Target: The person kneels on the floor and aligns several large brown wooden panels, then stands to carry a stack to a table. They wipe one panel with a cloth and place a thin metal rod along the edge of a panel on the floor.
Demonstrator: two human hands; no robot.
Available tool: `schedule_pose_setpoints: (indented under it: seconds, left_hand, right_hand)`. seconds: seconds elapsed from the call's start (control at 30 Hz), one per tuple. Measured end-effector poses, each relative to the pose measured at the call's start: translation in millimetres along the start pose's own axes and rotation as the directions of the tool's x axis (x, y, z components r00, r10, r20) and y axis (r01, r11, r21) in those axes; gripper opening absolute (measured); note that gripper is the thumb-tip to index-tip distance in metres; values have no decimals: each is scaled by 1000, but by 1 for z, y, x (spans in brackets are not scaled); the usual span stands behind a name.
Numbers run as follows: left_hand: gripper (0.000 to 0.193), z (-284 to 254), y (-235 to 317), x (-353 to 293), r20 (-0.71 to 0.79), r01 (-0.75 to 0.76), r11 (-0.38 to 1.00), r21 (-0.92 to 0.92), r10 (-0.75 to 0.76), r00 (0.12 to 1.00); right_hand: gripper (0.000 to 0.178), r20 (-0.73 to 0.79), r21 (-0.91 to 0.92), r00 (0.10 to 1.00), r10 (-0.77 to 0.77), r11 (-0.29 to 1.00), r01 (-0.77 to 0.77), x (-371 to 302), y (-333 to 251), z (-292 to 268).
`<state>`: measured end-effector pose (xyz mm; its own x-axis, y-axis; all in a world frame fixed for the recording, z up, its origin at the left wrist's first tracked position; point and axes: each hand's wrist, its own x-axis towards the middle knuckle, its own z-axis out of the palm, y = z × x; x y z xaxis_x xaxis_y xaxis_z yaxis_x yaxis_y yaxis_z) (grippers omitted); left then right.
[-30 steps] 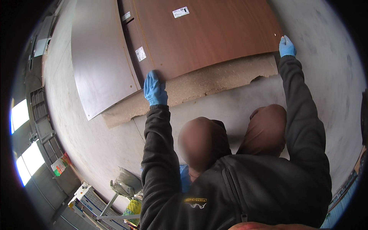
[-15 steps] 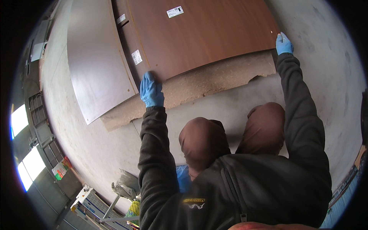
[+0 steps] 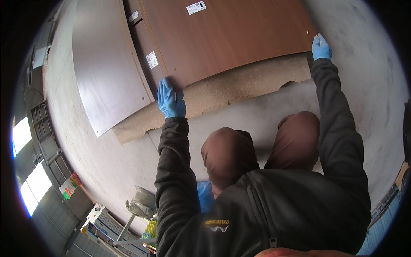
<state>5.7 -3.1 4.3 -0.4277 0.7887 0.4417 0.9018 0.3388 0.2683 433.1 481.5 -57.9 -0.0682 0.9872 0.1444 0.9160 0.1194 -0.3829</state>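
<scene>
both blue-gloved hands, left hand (image 3: 170, 99) and right hand (image 3: 321, 47), lie flat, fingers spread, on the near edge of a smooth reddish-brown laminated board (image 3: 231, 38) over rough, ragged chipboard (image 3: 239, 88).

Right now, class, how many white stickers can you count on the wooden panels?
3: one sticker near the top edge of the reddish-brown panel, one on its left edge, one above that. Others may be out of view.

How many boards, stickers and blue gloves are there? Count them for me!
Wooden boards: 3 — the reddish-brown board, a narrower brown board and the grey-brown board.
Rough chipboard sheet underneath: 1
White stickers: 3
Blue gloves: 2 — left hand, right hand.
Total: 9
</scene>
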Motion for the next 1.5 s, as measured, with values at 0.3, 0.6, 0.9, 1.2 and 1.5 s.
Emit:
schedule_pose_setpoints:
  seconds: [0.3,0.6,0.9,1.2,1.5]
  left_hand:
    - [86,-3,26,8,2,114,987,117,-115,993]
    - [84,10,21,6,-78,129,978,167,-117,990]
    - [86,14,16,0,-90,129,978,165,-116,989]
    - [82,11,16,-3,-85,106,986,125,-95,992]
    - [82,9,19,-1,-74,108,988,108,-100,992]
  right_hand:
    - [47,-42,26,998,-36,999,37,0,2,1]
    - [48,-22,48,999,-34,998,35,1,1,-1]
    - [48,-28,60,999,-17,998,19,-5,-6,-3]
    - [48,-45,35,999,-25,999,27,-9,-9,-3]
    - [49,-25,47,1000,-14,999,15,-11,-12,-8]
